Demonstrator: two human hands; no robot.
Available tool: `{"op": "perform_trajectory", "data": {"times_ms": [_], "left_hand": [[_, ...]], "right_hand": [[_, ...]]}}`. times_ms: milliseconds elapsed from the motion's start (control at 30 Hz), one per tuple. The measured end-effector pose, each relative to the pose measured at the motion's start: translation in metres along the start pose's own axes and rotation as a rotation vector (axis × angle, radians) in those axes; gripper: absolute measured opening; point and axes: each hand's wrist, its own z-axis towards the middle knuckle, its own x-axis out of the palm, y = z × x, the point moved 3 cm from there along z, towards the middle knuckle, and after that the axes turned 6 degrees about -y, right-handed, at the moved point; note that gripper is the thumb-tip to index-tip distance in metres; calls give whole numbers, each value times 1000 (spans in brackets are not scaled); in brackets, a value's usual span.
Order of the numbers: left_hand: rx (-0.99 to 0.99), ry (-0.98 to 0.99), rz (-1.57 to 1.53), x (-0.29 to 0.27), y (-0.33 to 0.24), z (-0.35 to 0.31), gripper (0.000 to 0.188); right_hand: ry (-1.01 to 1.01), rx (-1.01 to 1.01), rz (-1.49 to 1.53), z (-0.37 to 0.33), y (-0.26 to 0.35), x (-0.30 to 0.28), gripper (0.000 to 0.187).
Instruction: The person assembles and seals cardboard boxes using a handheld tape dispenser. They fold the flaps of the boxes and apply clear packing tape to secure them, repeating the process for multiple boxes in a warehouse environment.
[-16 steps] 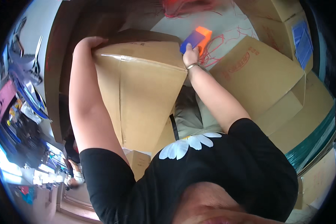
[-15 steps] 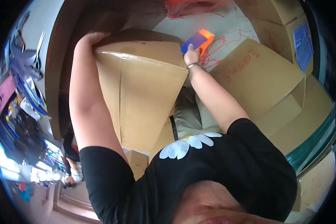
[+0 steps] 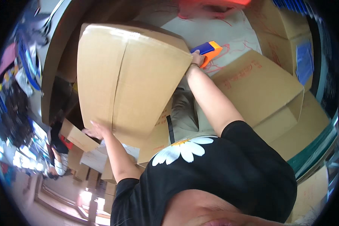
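At far left, scissors [image 3: 47, 27] lie on the light tabletop [image 3: 57, 29]. Next comes the left grip [image 3: 96, 130]. Half a second ago it is at the far left corner of the big box [image 3: 133, 83]; now it is down at the near left end. The hand is open, fingers spread, and holds nothing; I cannot tell if the fingers touch the box or only pass before it. A small box [image 3: 77, 136] stands just beside this hand.

In the middle, the big box stands tilted before the person, and its far left corner, earlier covered by the arm, is now visible.

At its far right corner is the right grip [image 3: 197, 59]. It is closed around the tape gun [image 3: 214, 52], same as before, but a little further right. To the right lies a brown carton [image 3: 258, 88].
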Motion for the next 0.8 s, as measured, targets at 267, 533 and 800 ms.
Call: {"op": "perform_trajectory", "data": {"times_ms": [267, 533, 800], "left_hand": [[-948, 808, -1282, -7, 57, -99, 75], [-1002, 1031, -1312, -38, 45, -121, 76], [-488, 447, -1097, -44, 67, -140, 78]], "right_hand": [[267, -347, -40, -13, -4, 12, 38], [234, -869, 35, -19, 106, -137, 39], [1147, -897, -569, -313, 30, -210, 29]]}}
